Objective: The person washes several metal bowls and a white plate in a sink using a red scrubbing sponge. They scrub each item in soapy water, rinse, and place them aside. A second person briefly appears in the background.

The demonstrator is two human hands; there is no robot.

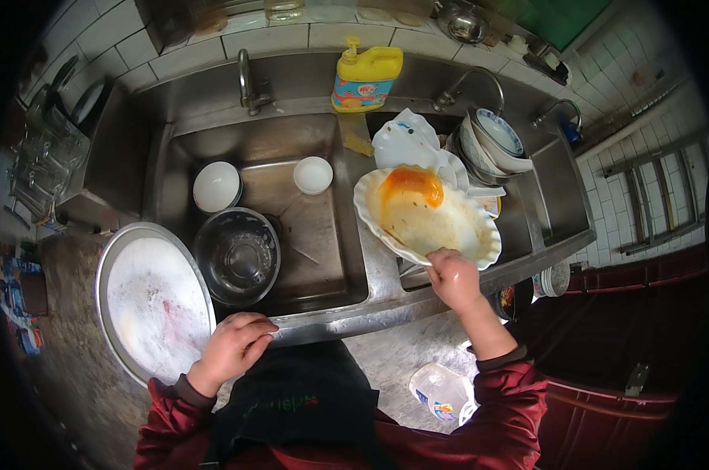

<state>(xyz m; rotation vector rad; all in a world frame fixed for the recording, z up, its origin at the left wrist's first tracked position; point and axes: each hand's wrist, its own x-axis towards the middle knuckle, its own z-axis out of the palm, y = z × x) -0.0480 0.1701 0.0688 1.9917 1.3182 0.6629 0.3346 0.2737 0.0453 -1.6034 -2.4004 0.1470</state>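
My right hand [455, 278] grips the near rim of a white scalloped oval dish [466, 226], tilted over the right part of the steel sink unit. Orange, oily residue coats the dish's far inner side. My left hand [240, 346] rests with bent fingers at the sink's front edge and holds nothing visible. Just left of it, a wide metal basin [154, 305] is full of white suds. In the left sink basin [307, 258] sit a dark bowl [237, 255], stacked white bowls [216, 187] and a small white bowl [313, 175].
Beyond the dish lie white dishes [407, 141] and stacked bowls [495, 141]. A yellow sponge [358, 144] and a yellow detergent jug [366, 79] are on the divider and back ledge. Faucets [247, 85] line the back. A plastic container [442, 393] is on the floor.
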